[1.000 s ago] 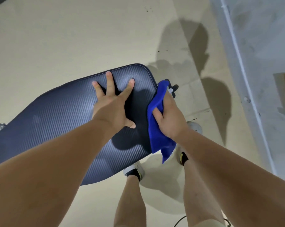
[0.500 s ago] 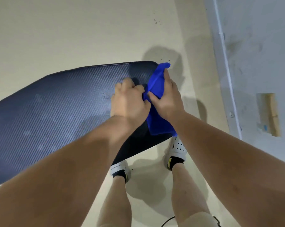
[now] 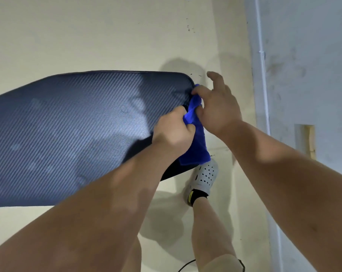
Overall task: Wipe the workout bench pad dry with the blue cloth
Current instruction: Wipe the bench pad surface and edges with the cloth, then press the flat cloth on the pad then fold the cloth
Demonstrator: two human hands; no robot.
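**Soft cloth bunched at the bench's end**

The cloth (image 3: pixel 197 152) is probably light, limp and absorbent. It should handle best wadded in one palm and held at its bunched middle, so that a flat face meets the surface. It is bright blue and crumpled, draped over one end of the bench (image 3: pixel 77 124). The left grip (image 3: pixel 174 132) is clenched round its middle, and the right grip (image 3: pixel 217 108) pinches its upper fold. The bench is dark and ribbed, with pale sheen patches. A white shoe (image 3: pixel 205 175) stands below that end.

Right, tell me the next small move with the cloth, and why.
Probably spread the blue cloth flat on the pad and sweep left: both the left hand and right hand hold it bunched at the pad's right end, and pale patches show across the surface.
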